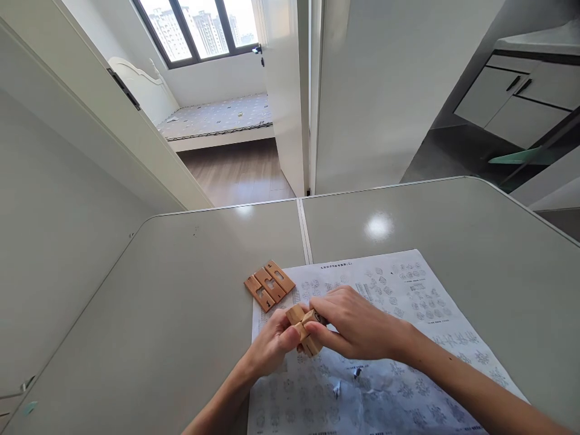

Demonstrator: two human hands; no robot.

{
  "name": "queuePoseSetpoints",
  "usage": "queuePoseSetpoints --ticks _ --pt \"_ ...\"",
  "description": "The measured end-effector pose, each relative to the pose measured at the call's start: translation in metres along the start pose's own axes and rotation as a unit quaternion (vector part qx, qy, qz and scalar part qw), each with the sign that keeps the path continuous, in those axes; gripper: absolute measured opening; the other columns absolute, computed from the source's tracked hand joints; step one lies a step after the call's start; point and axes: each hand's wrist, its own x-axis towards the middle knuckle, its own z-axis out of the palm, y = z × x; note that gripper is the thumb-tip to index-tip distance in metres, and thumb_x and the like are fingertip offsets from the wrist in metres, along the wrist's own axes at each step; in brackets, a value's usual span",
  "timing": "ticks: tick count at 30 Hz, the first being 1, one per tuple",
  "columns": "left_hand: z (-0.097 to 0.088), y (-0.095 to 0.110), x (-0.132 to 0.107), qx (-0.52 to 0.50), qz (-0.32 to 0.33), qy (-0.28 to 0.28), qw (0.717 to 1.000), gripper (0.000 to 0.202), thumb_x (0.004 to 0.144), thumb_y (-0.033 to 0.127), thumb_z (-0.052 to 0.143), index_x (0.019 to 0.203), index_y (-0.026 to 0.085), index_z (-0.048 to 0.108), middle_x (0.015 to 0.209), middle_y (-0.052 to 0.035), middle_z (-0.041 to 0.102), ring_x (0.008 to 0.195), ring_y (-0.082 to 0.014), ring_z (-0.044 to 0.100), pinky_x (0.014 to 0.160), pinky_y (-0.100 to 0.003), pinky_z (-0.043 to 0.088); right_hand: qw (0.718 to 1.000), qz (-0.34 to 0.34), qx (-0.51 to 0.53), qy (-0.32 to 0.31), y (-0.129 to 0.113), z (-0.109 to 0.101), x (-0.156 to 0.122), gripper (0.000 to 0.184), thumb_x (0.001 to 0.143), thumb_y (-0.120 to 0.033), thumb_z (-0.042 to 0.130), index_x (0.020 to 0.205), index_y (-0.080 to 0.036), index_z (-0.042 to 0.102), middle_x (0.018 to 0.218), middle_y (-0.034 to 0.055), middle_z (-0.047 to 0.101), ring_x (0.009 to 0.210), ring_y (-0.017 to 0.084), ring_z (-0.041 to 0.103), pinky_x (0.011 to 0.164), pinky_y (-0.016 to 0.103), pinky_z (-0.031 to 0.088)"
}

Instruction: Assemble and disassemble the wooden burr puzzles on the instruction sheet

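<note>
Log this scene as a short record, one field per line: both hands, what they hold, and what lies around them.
left hand: gripping a small cluster of light-brown wooden blocks
right hand: gripping the same cluster from the other side
nearby: flat brown wooden slats with cut-outs, side by side, just beyond the left hand
underneath: large white paper sheet printed with small diagrams
surface: glossy grey table

Dark-framed window (183, 30) in the far room, admitting daylight; tower blocks (207, 30) visible outside. Bed (226, 139) with patterned mattress (217, 116) below. Wood-look floor (238, 169). White door (283, 90) standing open. Left wall (58, 193) plain, pale. White cabinet (521, 106) at right, dark-handled. Worktop (185, 290) glossy, reflecting light in two spots.
</note>
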Motion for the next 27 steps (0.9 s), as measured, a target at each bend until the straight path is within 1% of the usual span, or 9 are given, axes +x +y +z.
queuePoseSetpoints --ticks 4,7,10,12,16,22,27 --pt "0.003 -0.004 0.000 0.027 0.026 0.024 0.999 0.078 0.080 0.091 0.058 0.095 0.015 0.068 0.077 -0.0044 0.062 0.071 -0.0188 0.056 0.070 -0.030 0.050 0.999 -0.005 0.009 0.035 0.002 -0.002 -0.001 0.033 0.101 -0.029 0.047 0.069 -0.022 0.039 0.057 -0.0074 0.037 0.051 0.010 0.025 0.056 0.029 0.020" --pt "0.003 -0.006 -0.002 0.055 0.034 0.051 0.997 0.079 0.074 0.090 0.066 0.101 0.016 0.068 0.080 -0.0042 0.065 0.073 -0.0191 0.057 0.072 -0.029 0.051 0.998 -0.007 0.028 0.054 0.003 -0.001 -0.001 0.033 0.098 -0.029 0.050 0.067 -0.021 0.043 0.054 -0.0078 0.038 0.049 0.009 0.025 0.054 0.028 0.019" --pt "0.003 -0.008 -0.004 0.088 0.027 0.079 0.993 0.073 0.071 0.084 0.074 0.102 0.018 0.065 0.080 -0.0023 0.066 0.073 -0.0185 0.058 0.071 -0.027 0.050 0.997 0.005 0.036 0.068 0.002 0.003 -0.001 0.031 0.095 -0.028 0.051 0.065 -0.021 0.044 0.053 -0.0074 0.039 0.048 0.009 0.026 0.054 0.028 0.020" --pt "0.004 -0.009 -0.005 0.102 0.029 0.094 0.990 0.070 0.071 0.081 0.075 0.102 0.019 0.063 0.079 -0.0009 0.065 0.072 -0.0175 0.058 0.067 -0.025 0.048 0.996 0.019 0.040 0.072 0.001 0.006 -0.001 0.031 0.094 -0.028 0.052 0.066 -0.021 0.044 0.054 -0.0071 0.041 0.049 0.009 0.027 0.055 0.028 0.021" --pt "0.005 -0.012 -0.007 0.114 0.040 0.121 0.985 0.070 0.072 0.080 0.076 0.104 0.019 0.061 0.081 -0.0012 0.066 0.070 -0.0166 0.057 0.063 -0.024 0.045 0.995 0.035 0.056 0.075 -0.002 0.007 0.001 0.031 0.097 -0.029 0.051 0.069 -0.020 0.044 0.056 -0.0070 0.044 0.050 0.008 0.028 0.056 0.027 0.021" --pt "0.005 -0.017 -0.008 0.082 0.033 0.127 0.988 0.073 0.069 0.080 0.079 0.107 0.020 0.059 0.080 -0.0005 0.065 0.070 -0.0171 0.059 0.065 -0.025 0.047 0.993 0.047 0.076 0.079 -0.006 0.005 0.002 0.034 0.099 -0.031 0.051 0.069 -0.021 0.039 0.056 -0.0070 0.043 0.050 0.008 0.028 0.056 0.027 0.022" --pt "0.007 -0.016 -0.007 0.100 0.066 0.140 0.983 0.070 0.072 0.077 0.079 0.107 0.021 0.058 0.083 -0.0008 0.065 0.071 -0.0169 0.059 0.068 -0.026 0.048 0.993 0.046 0.073 0.083 -0.005 0.007 0.001 0.033 0.098 -0.030 0.052 0.069 -0.021 0.039 0.057 -0.0071 0.043 0.051 0.008 0.028 0.057 0.027 0.022"
